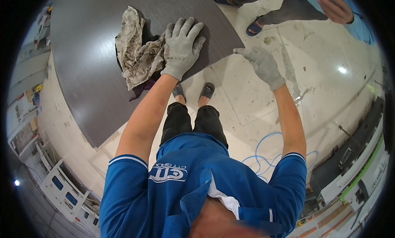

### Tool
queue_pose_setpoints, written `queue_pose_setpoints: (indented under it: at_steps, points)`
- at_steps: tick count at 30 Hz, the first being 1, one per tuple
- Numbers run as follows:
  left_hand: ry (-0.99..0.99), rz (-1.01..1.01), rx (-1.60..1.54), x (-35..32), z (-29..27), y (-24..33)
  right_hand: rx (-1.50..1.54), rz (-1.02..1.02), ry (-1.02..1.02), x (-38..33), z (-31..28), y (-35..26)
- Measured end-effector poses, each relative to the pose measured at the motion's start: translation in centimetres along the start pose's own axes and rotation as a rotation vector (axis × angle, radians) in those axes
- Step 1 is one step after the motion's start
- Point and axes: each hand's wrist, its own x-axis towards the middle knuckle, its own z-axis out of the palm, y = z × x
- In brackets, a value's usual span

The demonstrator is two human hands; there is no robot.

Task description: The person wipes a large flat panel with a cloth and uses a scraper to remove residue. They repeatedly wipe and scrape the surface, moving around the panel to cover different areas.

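Stained grey-beige rag (pixel 133 52) lies crumpled on dark wood-grain panel (pixel 94 81), bunched over a dark purple cloth (pixel 142 89), only bits of which show. L hand (pixel 182 46), gloved, lies flat on panel by its near edge, up against rag's R side; L grip spread wide, has hold of nothing. R hand (pixel 261 66), also gloved, is at panel's R corner: index out, other fingers curled/hidden. Can't tell whether R grip has hold of the edge.

Progress (judgement): prob. mid-job. Done: panel laid out, rag on it, gloves on. Left: can't tell how much surface has been gone over; rag + cloth not yet off panel.

Counts: panel 1; rag 1; dark cloth 1 visible, poss. more under; gloves 2, one per hand.

Outward: wearer's slides (pixel 207 90), 2, on tile floor (pixel 230 102). Co-worker's hand (pixel 336 9), 1 clear, upper R; co-worker's sandals (pixel 254 29), 2. Blue hose (pixel 257 155), looped, no. of lengths unclear.
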Motion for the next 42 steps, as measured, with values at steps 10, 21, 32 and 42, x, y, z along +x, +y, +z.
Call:
queue_pose_setpoints:
  at_steps: [10,21,32,42]
  points:
    - [-0.018,0.047,0.01,0.3,-0.3,0.2,-0.02,-0.21,-0.042,-0.5,-0.7,0.4]
    - [-0.311,0.475,0.117,1.3,0.5,6.8,0.278,0.516,0.137,-3.7,-2.0,-0.5]
    - [-0.053,0.168,-0.243,0.0,0.3,3.6,-0.144,-0.059,-0.077,-0.5,-0.6,0.7]
    - [-0.051,0.212,-0.183,0.4,0.0,4.3,-0.035,-0.011,0.053,-1.0,0.0,0.7]
